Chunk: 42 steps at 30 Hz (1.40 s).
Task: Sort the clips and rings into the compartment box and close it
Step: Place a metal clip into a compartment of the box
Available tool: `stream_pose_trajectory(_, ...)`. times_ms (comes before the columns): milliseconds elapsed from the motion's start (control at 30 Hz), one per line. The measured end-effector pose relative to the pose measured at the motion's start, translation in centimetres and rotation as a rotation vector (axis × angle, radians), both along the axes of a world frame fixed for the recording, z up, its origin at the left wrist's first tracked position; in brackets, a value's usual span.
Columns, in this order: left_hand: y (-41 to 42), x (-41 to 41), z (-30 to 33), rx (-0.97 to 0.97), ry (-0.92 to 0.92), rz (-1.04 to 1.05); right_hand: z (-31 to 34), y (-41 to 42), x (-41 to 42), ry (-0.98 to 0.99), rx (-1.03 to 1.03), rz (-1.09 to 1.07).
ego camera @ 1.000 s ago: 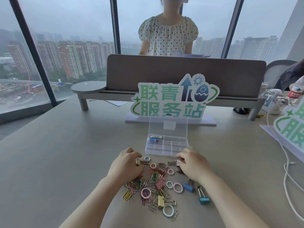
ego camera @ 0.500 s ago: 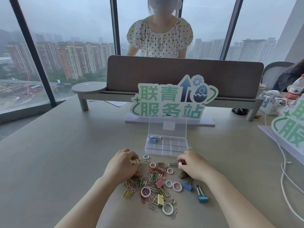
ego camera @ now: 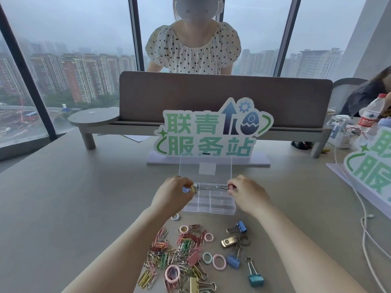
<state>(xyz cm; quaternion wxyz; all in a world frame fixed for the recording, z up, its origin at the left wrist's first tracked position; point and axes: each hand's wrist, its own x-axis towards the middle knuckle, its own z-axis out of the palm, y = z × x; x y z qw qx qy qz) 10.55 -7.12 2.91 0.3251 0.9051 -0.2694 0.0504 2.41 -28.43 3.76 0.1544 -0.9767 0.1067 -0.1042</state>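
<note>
The clear compartment box sits open on the counter, its lid standing upright in front of a green-lettered sign. I hold both hands over its far row: my left hand pinches a gold binder clip in curled fingers, my right hand pinches a pink binder clip, their wire handles pointing toward each other above the box. Nearer me lies the unsorted pile of coloured paper clips, pastel rings and blue binder clips. Beyond the sign stands a person in a polka-dot top, behind a grey divider; a water bottle stands far right.
</note>
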Motion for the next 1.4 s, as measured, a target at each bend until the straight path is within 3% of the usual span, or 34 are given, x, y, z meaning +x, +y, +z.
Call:
stream_pose_trajectory(433,-3.7,4.0,-0.9,0.157,0.017,-0.079,-0.9,-1.8,3.5,0.134,-0.071,0.086)
stream_pose_trajectory(1000,-4.4,4.0,-0.4,0.191,0.119,-0.073,-1.1,-1.7,3.4,0.158,-0.014,0.058)
stream_pose_trajectory(1400,-3.4,-0.2,-0.2,0.023,0.019,-0.110,-0.1,-1.2,-1.0,0.013,0.090,0.136)
